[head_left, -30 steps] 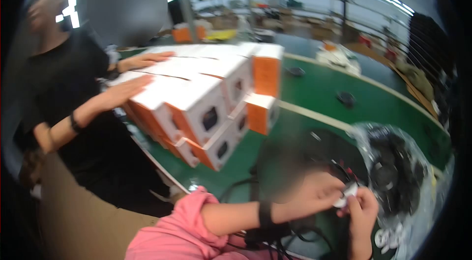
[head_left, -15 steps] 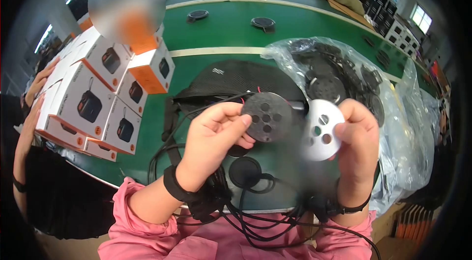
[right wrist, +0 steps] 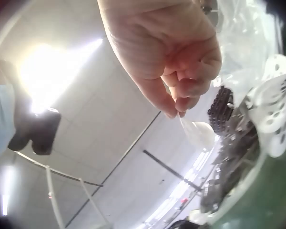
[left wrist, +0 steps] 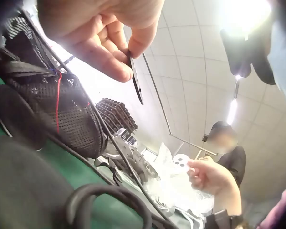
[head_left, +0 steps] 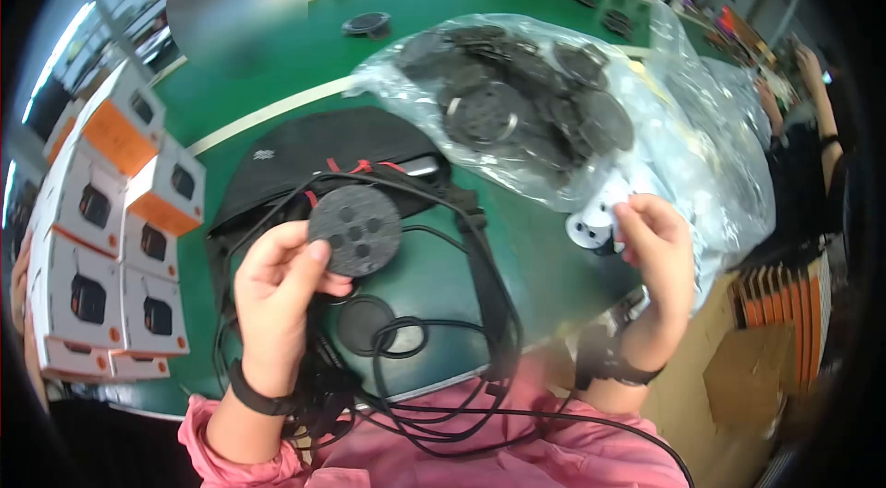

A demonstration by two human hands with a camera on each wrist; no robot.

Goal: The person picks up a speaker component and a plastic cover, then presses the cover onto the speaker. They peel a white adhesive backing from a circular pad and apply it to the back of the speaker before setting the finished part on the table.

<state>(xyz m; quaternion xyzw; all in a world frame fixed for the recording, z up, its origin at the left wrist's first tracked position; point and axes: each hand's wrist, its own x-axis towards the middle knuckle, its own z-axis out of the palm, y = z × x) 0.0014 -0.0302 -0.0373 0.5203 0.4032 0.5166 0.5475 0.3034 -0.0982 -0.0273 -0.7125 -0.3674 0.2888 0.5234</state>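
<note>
My left hand (head_left: 277, 290) pinches a dark grey round pad (head_left: 355, 232) with several holes between thumb and fingers, holding it up in front of a black bag (head_left: 323, 142). In the left wrist view the pad (left wrist: 136, 83) appears edge-on. My right hand (head_left: 663, 253) holds a thin white round sheet (right wrist: 199, 135) by its edge between thumb and fingertips. White sheets with holes (right wrist: 271, 107) lie close by in a loose pile on the table. In the head view this pile (head_left: 588, 230) shows just below the right fingertips.
A clear plastic bag (head_left: 369, 77) of dark round pads lies on the green table (head_left: 517, 253). Black cables (head_left: 434, 405) loop along the front edge, around a black disc (head_left: 365, 324). White-and-orange boxes (head_left: 88, 290) are stacked at left. Cartons (head_left: 752, 377) stand on the floor at right.
The hands, together a second ago, have come apart, the left with the grey pad, the right with the white sheet. The right hand has moved toward the white pile; the head view has turned right.
</note>
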